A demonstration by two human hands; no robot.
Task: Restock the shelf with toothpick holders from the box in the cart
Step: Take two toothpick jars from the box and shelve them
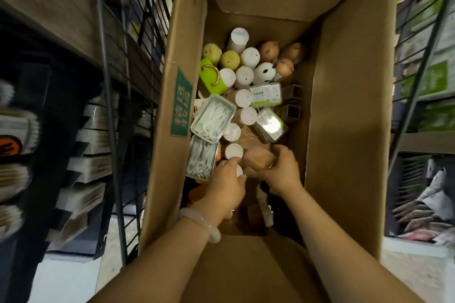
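Note:
A tall open cardboard box (344, 110) holds several toothpick holders: white-capped cylinders (243, 76), green ones (230, 59), tan animal-shaped ones (269, 50) and a white panda-faced one (264, 72). Both my hands are deep inside, at the near end. My left hand (227, 186), with a pale bangle on its wrist, closes its fingers on a white-capped holder (238, 170). My right hand (280, 171) grips a tan rounded holder (257, 158). Loose toothpicks (248, 134) lie on the box floor.
Clear plastic boxes of floss picks (213, 118) lie along the box's left wall, and green-labelled clear boxes (266, 94) sit mid-right. Black wire cart sides (115, 106) flank the box. Stocked shelves (93, 130) stand left, and more goods (433, 81) are on the right.

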